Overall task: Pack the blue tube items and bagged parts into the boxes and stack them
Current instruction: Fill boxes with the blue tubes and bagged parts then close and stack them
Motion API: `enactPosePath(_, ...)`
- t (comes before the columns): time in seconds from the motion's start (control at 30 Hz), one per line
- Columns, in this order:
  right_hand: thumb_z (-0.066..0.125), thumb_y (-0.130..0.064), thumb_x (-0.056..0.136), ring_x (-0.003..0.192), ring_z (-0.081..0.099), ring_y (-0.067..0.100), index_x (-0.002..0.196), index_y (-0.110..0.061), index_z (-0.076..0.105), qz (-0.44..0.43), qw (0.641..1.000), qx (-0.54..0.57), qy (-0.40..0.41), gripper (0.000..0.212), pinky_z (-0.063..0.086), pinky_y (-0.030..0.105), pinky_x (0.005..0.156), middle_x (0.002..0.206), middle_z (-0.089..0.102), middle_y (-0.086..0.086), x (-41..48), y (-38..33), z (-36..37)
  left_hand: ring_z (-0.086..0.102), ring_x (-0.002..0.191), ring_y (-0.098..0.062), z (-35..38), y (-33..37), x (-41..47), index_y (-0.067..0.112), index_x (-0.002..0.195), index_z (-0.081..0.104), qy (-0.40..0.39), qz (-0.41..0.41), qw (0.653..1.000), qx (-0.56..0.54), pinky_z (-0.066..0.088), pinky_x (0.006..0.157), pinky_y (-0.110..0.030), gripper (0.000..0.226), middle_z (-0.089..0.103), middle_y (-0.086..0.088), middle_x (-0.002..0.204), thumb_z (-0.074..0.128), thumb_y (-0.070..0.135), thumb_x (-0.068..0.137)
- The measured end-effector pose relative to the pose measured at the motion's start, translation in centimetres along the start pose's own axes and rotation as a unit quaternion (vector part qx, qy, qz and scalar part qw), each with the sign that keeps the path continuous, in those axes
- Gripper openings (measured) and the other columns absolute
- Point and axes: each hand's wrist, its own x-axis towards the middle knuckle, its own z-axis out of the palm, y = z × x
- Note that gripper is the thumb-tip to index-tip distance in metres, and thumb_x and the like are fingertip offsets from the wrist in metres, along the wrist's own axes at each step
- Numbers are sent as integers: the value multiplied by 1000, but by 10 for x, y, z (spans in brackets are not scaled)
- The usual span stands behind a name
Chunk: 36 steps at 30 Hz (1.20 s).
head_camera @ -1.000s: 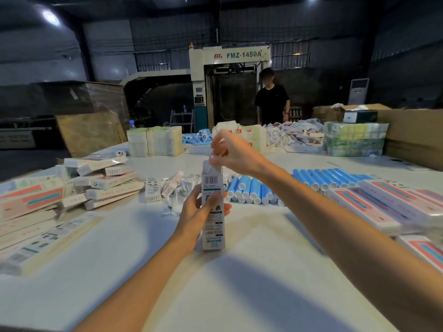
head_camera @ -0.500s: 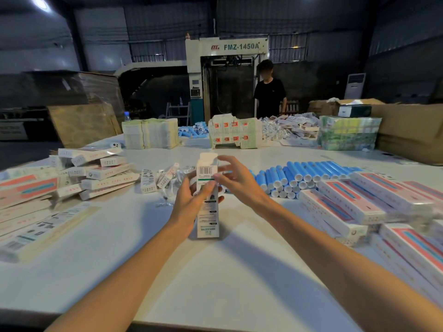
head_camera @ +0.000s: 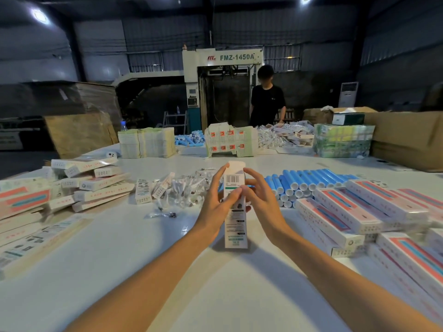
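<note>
A white box [head_camera: 235, 212] stands upright on the pale surface [head_camera: 167, 264], its foot resting there and its top flap up. The left hand [head_camera: 213, 207] grips it from the left side: the fingers [head_camera: 219, 174] run up along the box's left edge and the thumb lies across the printed front, just under the barcode. The right hand [head_camera: 265, 202] holds the upper part from the other side, its fingers curled against the top right edge and its thumb meeting the left thumb on the front face.

Just beyond the left fingers lies a loose heap of bagged parts [head_camera: 189, 190] in clear plastic, with one small bag [head_camera: 163, 214] apart from the heap, nearer the left wrist. Just beyond and to the right of the right fingers the blue tubes [head_camera: 309, 180] lie side by side in a stacked row, white ends facing this way. Further right of those fingers, long closed boxes [head_camera: 347, 212] with pink and blue stripes are piled up. Well to the left of the left fingers is an untidy pile of more boxes [head_camera: 96, 183].

Far past both sets of fingers, across the surface, a person in a black shirt [head_camera: 267, 101] stands in front of a big machine [head_camera: 223, 58] marked FMZ-1450A.
</note>
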Motion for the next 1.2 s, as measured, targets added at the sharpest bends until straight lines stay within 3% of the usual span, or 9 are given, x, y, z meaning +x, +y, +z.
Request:
enactPosePath(0.17, 51, -30, 106, 105, 71, 13, 132, -42, 58, 3, 1000, 16, -17, 30, 59, 24, 78, 119, 72, -9, 1, 7, -7, 69, 123, -28, 4, -11, 1, 42, 144, 57, 10, 24, 999, 36, 65, 90, -51, 51, 74, -1, 129, 76, 26, 98)
enactPosePath(0.27, 49, -22, 106, 101, 71, 11, 125, -38, 60, 5, 1000, 14, -19, 27, 58, 22, 79, 114, 72, -10, 2, 7, -6, 72, 116, -21, 1, -11, -1, 34, 140, 58, 16, 40, 997, 69, 64, 86, -36, 45, 76, 3, 123, 74, 28, 98)
enactPosePath(0.4, 47, -17, 108, 95, 69, 8, 121, -25, 58, -4, 998, -50, -31, 18, 60, 27, 79, 106, 70, -9, 7, 6, -10, 71, 117, -17, -5, -8, -4, 35, 144, 51, -20, 60, 989, 134, 62, 94, -34, 43, 73, 8, 124, 67, 36, 104)
enactPosePath(0.57, 47, -41, 110, 101, 70, 9, 109, -21, 62, -8, 997, -71, -36, 25, 55, 20, 83, 105, 72, -7, 12, -5, -18, 73, 106, -13, 1, -4, -8, 42, 143, 42, -47, 68, 983, 162, 62, 91, -34, 37, 72, 16, 115, 56, 31, 111)
enactPosePath(0.67, 52, -26, 109, 94, 75, 18, 121, -15, 53, 4, 1000, -19, -16, 17, 59, 26, 80, 101, 78, 3, 23, -12, -23, 73, 102, -11, 2, -2, -9, 48, 139, 39, -59, 56, 985, 150, 61, 85, -30, 38, 72, 16, 115, 55, 26, 112)
enactPosePath(0.77, 56, -15, 108, 89, 74, 28, 131, -10, 51, 19, 998, -41, -54, 25, 62, 36, 81, 99, 79, 11, 37, -20, -29, 74, 98, -16, 2, -1, -9, 45, 141, 36, -74, 42, 989, 122, 63, 81, -33, 41, 71, 8, 117, 54, 21, 112)
enactPosePath(0.97, 59, -8, 105, 81, 72, 30, 113, -6, 58, -51, 983, -134, -118, 8, 61, 38, 69, 92, 78, 14, 46, -28, -33, 75, 85, -47, 3, -5, -12, 48, 140, 32, -80, 3, 995, 57, 65, 76, -61, 45, 62, -22, 128, 51, 17, 113)
enactPosePath(1.07, 58, -8, 106, 74, 69, 15, 108, -9, 61, -95, 971, -196, -102, 3, 59, 35, 67, 89, 76, 9, 42, -22, -31, 70, 66, -41, 0, -7, -14, 51, 132, 35, -67, 3, 997, 41, 64, 63, -55, 45, 65, -23, 113, 61, 24, 108)
enactPosePath(1.2, 52, -5, 106, 87, 74, 20, 108, -12, 63, -104, 961, -234, -107, 13, 64, 40, 73, 95, 76, 4, 40, -20, -31, 70, 62, -37, -3, -7, -14, 40, 136, 33, -45, 31, 995, 80, 63, 57, -47, 64, 68, -14, 116, 80, 24, 96)
